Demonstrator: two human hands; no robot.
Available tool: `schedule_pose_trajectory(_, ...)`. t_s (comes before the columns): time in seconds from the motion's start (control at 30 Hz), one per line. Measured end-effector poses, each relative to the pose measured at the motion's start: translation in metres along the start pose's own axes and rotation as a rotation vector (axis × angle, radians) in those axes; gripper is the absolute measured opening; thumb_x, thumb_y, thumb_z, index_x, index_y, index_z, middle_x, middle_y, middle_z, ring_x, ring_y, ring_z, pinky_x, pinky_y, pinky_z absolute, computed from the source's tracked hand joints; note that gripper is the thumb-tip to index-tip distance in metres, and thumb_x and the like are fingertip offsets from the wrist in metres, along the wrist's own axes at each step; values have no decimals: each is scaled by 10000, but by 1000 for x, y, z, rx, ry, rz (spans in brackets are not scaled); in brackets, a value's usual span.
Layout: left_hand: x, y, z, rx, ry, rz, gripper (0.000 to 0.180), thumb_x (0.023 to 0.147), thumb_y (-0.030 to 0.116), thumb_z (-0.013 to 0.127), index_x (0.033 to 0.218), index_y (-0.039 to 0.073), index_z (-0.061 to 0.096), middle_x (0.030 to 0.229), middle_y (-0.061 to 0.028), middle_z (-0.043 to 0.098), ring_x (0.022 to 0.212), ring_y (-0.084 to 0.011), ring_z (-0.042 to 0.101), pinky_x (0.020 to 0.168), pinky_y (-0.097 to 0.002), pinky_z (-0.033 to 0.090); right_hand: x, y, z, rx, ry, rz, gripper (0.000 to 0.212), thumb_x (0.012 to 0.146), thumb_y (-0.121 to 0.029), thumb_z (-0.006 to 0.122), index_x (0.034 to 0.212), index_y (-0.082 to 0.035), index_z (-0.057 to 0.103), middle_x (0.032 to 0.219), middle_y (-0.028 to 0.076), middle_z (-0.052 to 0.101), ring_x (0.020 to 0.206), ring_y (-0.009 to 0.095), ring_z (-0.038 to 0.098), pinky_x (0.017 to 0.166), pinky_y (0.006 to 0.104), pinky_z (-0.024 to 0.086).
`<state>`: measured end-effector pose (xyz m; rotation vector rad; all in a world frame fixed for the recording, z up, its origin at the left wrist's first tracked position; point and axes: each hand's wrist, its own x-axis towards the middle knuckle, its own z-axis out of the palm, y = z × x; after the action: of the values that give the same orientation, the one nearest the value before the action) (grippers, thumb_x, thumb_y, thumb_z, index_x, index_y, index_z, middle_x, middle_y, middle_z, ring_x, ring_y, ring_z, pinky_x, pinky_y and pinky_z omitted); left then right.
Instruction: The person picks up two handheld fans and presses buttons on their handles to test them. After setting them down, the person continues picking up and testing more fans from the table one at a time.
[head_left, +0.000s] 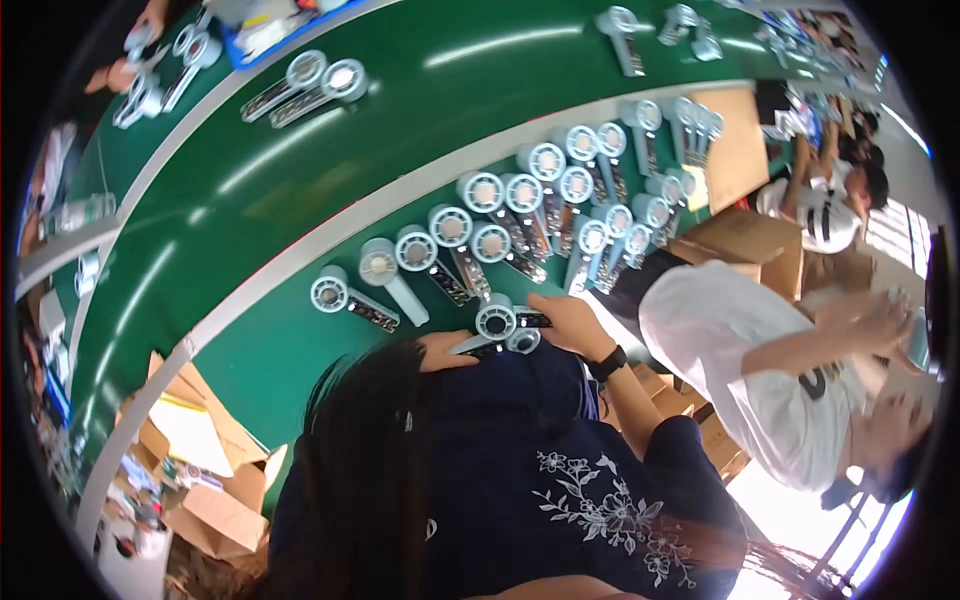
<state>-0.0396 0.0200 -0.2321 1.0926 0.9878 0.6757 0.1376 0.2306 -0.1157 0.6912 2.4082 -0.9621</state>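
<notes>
At the table's near edge, close to my body, my right hand is closed on the dark handle of a light-blue handheld fan. That fan's round head points left. My left hand grips the handle of another handheld fan, whose head lies just below the first one. The two fans overlap, and I cannot tell whether they touch. Just beyond my hands are more fans, among them a fan with a plain pale handle and a fan whose handle shows its dark inside.
Several similar fans stand in rows to the right on the green table. A pale rail separates it from a green belt carrying fans. Cardboard boxes stand at left; a co-worker in white sits at right.
</notes>
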Motion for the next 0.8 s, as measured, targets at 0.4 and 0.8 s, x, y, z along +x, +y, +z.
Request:
schedule_pose_trajectory(0.4,38,131,-23,-348,66,-75,340,945,332,468,1100,30,483,776,2,476,748,-93,467,702,-235,380,-82,87,-8,1210,998,374,113,826,-99,598,859,-34,511,633,36,536,504,113,510,461,244,393)
schedule_pose_trajectory(0.8,307,204,-13,-807,433,-2,409,925,490,456,889,91,540,874,-11,576,724,-91,491,684,-268,444,-40,211,-91,1022,1047,480,185,834,-189,586,861,-14,530,637,59,549,523,151,524,492,272,422)
